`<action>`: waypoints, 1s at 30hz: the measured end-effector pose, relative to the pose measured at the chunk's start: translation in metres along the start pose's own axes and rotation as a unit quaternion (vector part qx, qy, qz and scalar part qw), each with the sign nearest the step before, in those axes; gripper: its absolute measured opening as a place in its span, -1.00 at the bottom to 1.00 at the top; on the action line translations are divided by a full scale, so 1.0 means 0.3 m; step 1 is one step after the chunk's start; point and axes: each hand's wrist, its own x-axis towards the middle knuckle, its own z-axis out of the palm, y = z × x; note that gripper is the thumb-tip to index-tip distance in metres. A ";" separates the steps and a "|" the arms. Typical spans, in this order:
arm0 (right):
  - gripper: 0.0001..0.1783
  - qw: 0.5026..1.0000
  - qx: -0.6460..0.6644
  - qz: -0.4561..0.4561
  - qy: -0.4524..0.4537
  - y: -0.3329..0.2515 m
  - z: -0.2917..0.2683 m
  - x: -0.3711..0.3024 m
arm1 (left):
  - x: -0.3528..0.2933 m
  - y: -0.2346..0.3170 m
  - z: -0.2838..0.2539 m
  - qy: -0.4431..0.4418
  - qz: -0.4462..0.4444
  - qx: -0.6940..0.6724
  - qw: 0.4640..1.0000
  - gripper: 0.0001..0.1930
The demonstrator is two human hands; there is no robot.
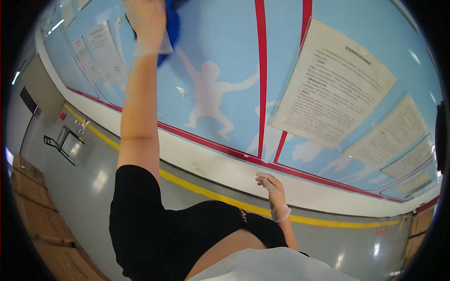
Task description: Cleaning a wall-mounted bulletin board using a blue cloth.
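Head view, top edge: a blue cloth (173,25) lies beside and partly behind the raised left hand (149,23), up at the light-blue wall panel (239,37). The left hand wears a clear glove; its fingers run out of the picture, so whether its grip is clenched on the cloth cannot be told. Lower down, the gloved right hand (273,187) is near the body, well apart from the cloth, its grip released, with fingers loosely bent. White human silhouettes (211,89) and red stripes (262,70) mark the panel; printed sheets (335,84) hang to the right. Below runs a yellow line (206,189) on the grey floor (93,206). Far left are a black-framed chair (58,143) and brown boxes (33,194).
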 end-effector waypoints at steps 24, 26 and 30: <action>-0.69 0.997 -0.031 0.041 -0.064 -0.016 0.123 0.043 | -0.108 0.097 -0.011 -0.207 0.189 0.004 0.960 -0.20; -0.69 0.998 -0.039 0.047 -0.032 -0.011 0.146 0.042 | -0.084 -0.054 -0.027 -0.139 0.081 -0.027 0.987 -0.26; -0.69 0.997 -0.029 0.058 0.051 0.076 0.161 0.053 | -0.137 -0.339 -0.031 -0.066 0.014 -0.005 0.998 -0.31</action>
